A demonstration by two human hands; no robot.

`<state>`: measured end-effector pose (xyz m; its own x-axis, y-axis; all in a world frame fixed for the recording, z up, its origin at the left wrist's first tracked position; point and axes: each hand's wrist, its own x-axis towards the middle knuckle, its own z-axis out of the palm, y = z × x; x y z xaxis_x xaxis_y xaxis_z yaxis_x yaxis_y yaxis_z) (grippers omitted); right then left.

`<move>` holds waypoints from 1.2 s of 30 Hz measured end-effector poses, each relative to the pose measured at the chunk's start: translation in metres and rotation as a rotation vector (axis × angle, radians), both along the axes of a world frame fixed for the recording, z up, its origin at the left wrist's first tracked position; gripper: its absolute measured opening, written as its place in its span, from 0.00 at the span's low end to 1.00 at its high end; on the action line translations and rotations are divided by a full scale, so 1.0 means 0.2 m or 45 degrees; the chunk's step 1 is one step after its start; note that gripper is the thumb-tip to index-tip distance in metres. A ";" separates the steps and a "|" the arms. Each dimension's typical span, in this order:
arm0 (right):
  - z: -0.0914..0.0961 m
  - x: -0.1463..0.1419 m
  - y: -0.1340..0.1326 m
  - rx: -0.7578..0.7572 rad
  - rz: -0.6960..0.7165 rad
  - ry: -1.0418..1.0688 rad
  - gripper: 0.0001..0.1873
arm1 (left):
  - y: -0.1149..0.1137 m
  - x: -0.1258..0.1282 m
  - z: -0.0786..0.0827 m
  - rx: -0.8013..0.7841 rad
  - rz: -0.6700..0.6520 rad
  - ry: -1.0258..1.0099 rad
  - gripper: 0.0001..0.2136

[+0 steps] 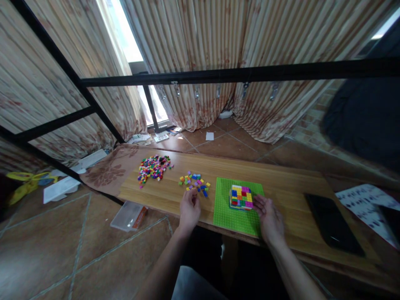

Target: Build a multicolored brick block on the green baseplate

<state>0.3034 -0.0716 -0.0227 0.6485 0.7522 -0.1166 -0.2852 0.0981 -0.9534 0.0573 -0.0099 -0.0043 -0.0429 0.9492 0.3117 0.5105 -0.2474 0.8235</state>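
Observation:
On the green baseplate (223,208) stands a block of stacked toy bricks (241,197) with a top of mixed yellow, red, white, blue, green and pink pieces. My right hand (271,218) is at the right side of this stack, palm turned inward and fingers stretched out. It is too small to tell whether the fingertips touch the stack. My left hand (190,210) is at the near edge of a small spread of loose bricks (196,180), its thumb and fingers closed together. What lies between those fingertips, if anything, cannot be made out.
A larger heap of small coloured bricks (153,168) lies toward the left end of the wooden board (281,183). A black tablet-like slab (333,223) and a printed sheet (368,210) are at the right. On the tiled floor lies a clear plastic box (127,216). A black metal bar (206,76) crosses behind.

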 end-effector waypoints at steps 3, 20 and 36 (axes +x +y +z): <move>-0.02 0.00 0.00 -0.027 -0.004 -0.066 0.25 | -0.01 0.00 0.01 0.025 -0.042 0.026 0.11; -0.02 -0.01 0.01 -0.131 -0.071 -0.288 0.29 | 0.13 -0.27 0.01 -0.044 0.268 -0.032 0.13; -0.04 0.00 0.02 -0.160 -0.060 -0.354 0.30 | 0.32 -0.30 0.03 -0.121 0.178 0.364 0.08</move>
